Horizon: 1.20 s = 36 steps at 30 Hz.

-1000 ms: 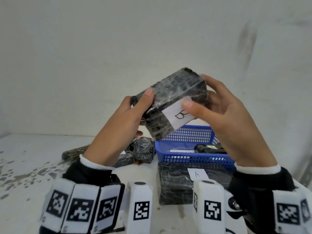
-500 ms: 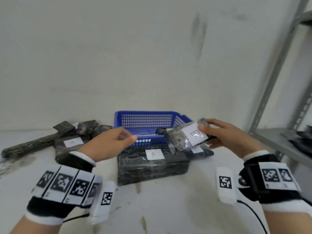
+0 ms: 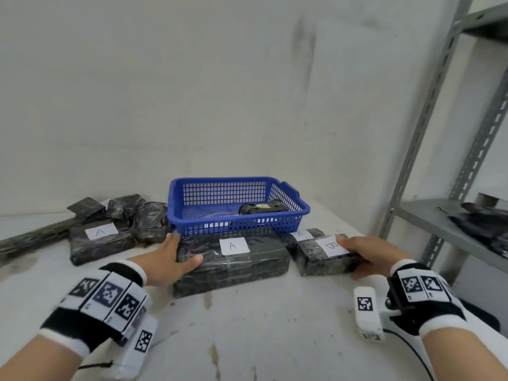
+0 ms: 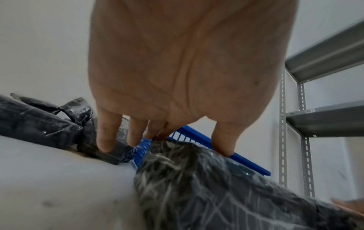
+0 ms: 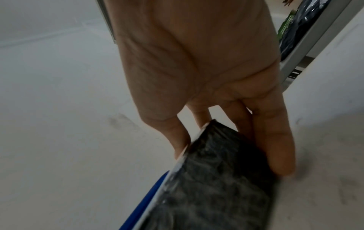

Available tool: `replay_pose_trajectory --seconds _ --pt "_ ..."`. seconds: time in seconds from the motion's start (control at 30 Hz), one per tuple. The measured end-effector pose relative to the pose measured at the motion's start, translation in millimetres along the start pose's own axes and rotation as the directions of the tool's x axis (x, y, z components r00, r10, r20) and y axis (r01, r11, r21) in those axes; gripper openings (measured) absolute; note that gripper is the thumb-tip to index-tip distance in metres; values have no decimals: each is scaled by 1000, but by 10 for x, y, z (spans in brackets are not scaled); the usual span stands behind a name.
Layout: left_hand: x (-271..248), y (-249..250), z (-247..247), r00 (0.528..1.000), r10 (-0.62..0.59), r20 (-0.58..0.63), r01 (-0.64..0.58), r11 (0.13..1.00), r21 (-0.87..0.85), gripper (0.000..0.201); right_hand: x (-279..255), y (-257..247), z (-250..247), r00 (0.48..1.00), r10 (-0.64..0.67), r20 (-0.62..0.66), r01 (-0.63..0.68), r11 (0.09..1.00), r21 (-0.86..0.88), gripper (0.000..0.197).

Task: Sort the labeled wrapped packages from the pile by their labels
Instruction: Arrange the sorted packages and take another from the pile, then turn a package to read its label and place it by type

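A dark wrapped package labeled B (image 3: 327, 257) lies on the white table to the right of a large package labeled A (image 3: 233, 262). My right hand (image 3: 347, 258) grips the B package's right end, thumb on top by the label and fingers down its side. The right wrist view shows the same right hand (image 5: 230, 161) pinching the B package (image 5: 216, 179). My left hand (image 3: 187, 250) rests on the left end of the large A package with fairly straight fingers. In the left wrist view the left hand (image 4: 189, 144) touches that large A package (image 4: 206, 186).
A blue basket (image 3: 275, 185) stands behind the large package with one small wrapped package (image 3: 261, 209) inside. Another A package (image 3: 302, 233) lies behind the B one. A pile of wrapped packages (image 3: 123, 213), one labeled A (image 3: 101, 240), sits left. A grey metal shelf rack (image 3: 439, 224) stands right.
Both hands held the B package up a second ago. The left hand let go and moved onto the large A package. The right hand brought the B package down onto the table.
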State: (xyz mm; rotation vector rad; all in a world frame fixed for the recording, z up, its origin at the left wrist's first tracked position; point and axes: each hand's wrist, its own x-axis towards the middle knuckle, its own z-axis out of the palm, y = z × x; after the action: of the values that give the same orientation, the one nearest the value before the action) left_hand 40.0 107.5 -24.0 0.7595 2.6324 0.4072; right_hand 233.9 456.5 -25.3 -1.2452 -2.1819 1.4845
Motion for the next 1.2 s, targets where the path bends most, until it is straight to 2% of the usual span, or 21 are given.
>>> replay_pose_trajectory --seconds 0.13,0.3,0.4,0.5,0.6,0.67,0.7,0.77,0.87,0.93,1.0,1.07,1.13,1.2 --pt "-16 65 0 999 -30 -13 31 998 50 91 -66 -65 108 996 -86 8 85 995 54 29" --pt "-1 27 -1 999 -36 -13 36 999 31 93 -52 -48 161 993 -113 -47 113 994 0 36" --pt "22 -1 4 1000 -18 -16 18 999 28 93 -127 -100 176 989 -132 -73 114 970 -213 42" --pt "25 -73 -34 999 -27 -45 27 1000 -10 85 -230 -209 198 937 -266 -226 182 925 -335 48" --pt "14 -235 -159 992 -10 -129 2 998 -60 64 -453 -395 329 826 -413 -383 362 910 -201 33" --pt "14 -397 -271 978 -56 -199 45 997 -58 41 -623 -521 500 790 -465 -400 475 876 -80 19" --pt "34 -498 -324 965 -94 -244 80 995 -66 33 -693 -584 609 790 -485 -375 516 856 -21 15" --pt "75 -690 -433 922 -169 -349 142 985 -102 33 -797 -708 877 814 -511 -277 555 825 109 11" --pt "180 -982 -595 843 -276 -462 248 961 -120 28 -855 -870 1362 863 -497 -89 502 827 254 10" --pt "308 -1181 -658 821 -350 -452 343 934 -99 38 -877 -957 1681 872 -490 0 471 839 273 9" --pt "456 -1345 -684 813 -427 -397 431 898 -84 62 -885 -1013 1946 875 -481 57 448 848 283 9" --pt "524 -1399 -663 854 -429 -295 404 903 -144 91 -882 -1056 2147 878 -467 101 422 858 292 10" --pt "538 -1393 -623 903 -387 -187 350 914 -204 108 -869 -1087 2275 884 -448 133 396 869 295 10" --pt "545 -1384 -582 902 -399 -169 378 915 -142 114 -849 -1097 2338 887 -438 147 388 879 278 11"
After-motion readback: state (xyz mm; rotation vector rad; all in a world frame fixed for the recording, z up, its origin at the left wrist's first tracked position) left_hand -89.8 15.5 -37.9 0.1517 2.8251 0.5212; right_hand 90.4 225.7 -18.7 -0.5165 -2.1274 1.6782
